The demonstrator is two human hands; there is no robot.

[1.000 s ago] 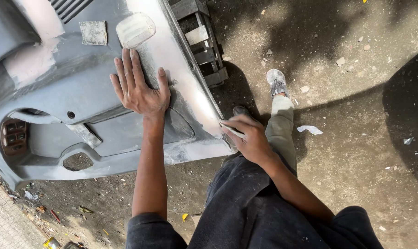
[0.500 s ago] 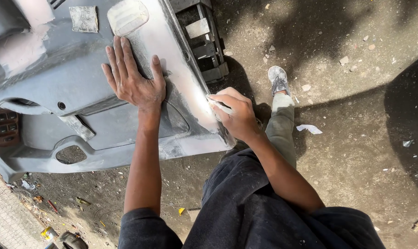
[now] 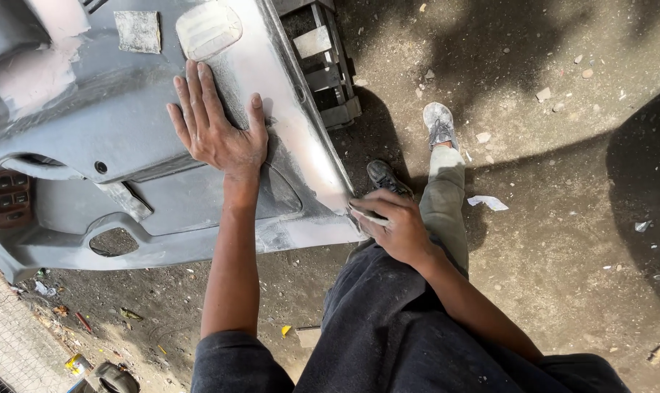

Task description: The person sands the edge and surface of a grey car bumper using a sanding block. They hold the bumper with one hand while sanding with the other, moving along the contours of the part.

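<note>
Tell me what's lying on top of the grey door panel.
On the grey door panel lie a square of sandpaper and a rounded white sanding block. The left hand rests flat on it, hiding the surface beneath the palm. The right hand holds something thin at its corner.

I see no packages, signs or screens; only a small yellow-and-blue crumpled wrapper (image 3: 77, 362) at seven o'clock on the ground.

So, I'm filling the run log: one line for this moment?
left hand: flat on grey door panel | right hand: pinching thin pale sheet at panel's corner | sanding block: on panel
</note>
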